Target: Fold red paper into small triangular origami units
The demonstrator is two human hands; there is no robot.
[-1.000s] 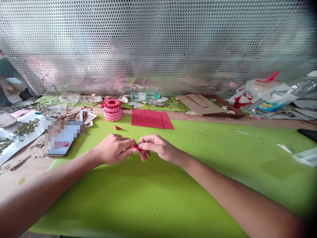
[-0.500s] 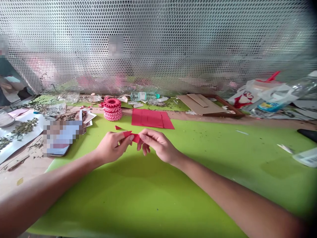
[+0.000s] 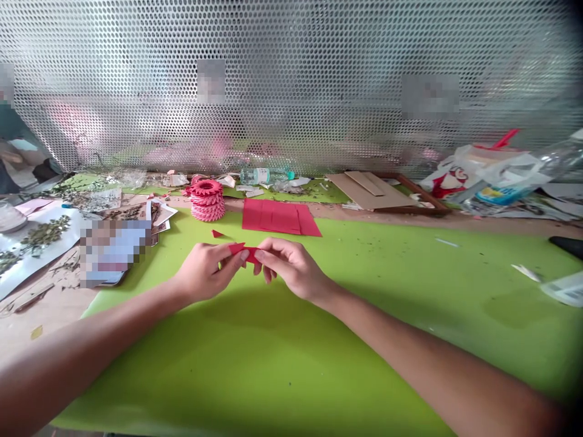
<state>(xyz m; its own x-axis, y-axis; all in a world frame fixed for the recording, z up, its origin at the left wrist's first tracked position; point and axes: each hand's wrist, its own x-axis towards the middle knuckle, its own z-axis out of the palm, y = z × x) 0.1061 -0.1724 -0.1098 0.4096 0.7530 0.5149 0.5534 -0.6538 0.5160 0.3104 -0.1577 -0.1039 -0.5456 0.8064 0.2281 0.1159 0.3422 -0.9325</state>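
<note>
A green cutting mat bears one red paper sheet and one stack of red paper rings. Above the mat, the two hands, left hand and right hand, pinch opposite ends of one small red paper piece held between them; a light, even fingertip pinch helps keep its edges from buckling. One loose red paper triangle lies on the mat, just beyond the left hand.

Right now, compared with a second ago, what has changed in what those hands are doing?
The left hand and right hand have eased apart, and the red paper piece pinched between them, nearly hidden before, now shows opened flat. The stacked red paper rings and red sheet stayed put.
</note>
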